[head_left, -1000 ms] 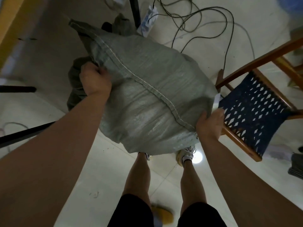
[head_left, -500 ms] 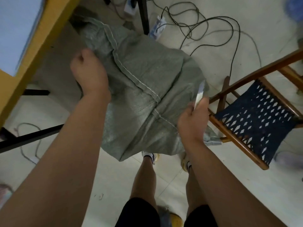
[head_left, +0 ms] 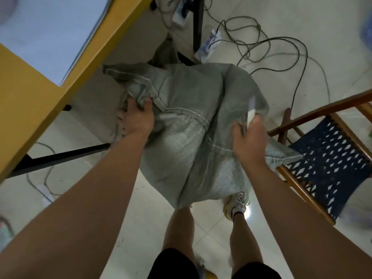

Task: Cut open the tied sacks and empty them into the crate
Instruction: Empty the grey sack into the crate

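A grey woven sack point(head_left: 189, 137) with a white stitched seam hangs in front of me, above my legs. My left hand point(head_left: 136, 119) grips a bunched fold near the sack's seamed corner at the left. My right hand point(head_left: 248, 140) grips the sack's right side and also holds a small pale blade-like tool point(head_left: 251, 113) that sticks up past my fingers. The sack's mouth points away from me, toward a dark heap point(head_left: 167, 55) on the floor behind it. No crate shows in view.
A yellow-edged table point(head_left: 40, 93) with black legs stands at the left. At the right stands a wooden chair point(head_left: 330, 158) with a dark blue woven seat. Power strips and black cables point(head_left: 277, 47) lie on the tiled floor beyond the sack.
The sack has crumpled and sagged lower. My left hand has shifted to grip a fold at the seamed corner, and my right hand has moved inward on the sack with the blade in it.
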The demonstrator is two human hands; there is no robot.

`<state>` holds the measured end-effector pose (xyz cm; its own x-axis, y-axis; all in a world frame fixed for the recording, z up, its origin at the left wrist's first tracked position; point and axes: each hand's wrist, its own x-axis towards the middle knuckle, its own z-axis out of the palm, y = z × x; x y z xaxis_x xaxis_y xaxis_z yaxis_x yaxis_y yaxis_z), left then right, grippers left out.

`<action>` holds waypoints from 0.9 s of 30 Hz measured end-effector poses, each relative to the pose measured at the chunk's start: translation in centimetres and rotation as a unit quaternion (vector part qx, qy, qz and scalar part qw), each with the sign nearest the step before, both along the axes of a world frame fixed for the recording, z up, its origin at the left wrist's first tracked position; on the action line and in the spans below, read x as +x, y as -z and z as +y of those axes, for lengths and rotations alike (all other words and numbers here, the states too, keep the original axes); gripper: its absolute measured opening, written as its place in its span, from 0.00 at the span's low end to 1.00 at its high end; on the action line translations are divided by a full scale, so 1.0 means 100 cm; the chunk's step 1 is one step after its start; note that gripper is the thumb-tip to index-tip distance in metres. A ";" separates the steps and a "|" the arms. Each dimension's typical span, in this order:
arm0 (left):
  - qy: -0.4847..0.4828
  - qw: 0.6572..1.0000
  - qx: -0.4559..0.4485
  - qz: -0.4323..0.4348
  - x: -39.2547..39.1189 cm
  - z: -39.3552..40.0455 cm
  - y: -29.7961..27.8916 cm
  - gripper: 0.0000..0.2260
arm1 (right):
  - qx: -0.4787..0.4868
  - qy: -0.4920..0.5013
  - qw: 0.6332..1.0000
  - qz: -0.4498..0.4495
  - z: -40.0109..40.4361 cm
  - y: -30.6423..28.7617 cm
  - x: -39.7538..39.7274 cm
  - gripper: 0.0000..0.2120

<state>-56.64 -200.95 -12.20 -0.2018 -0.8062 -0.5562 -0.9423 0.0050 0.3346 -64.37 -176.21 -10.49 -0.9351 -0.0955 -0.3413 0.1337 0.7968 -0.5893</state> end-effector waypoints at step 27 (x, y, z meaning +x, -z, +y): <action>-0.260 0.930 0.191 0.174 0.032 -0.011 0.055 0.29 | 0.028 0.209 0.965 -0.157 0.014 0.026 0.041 0.12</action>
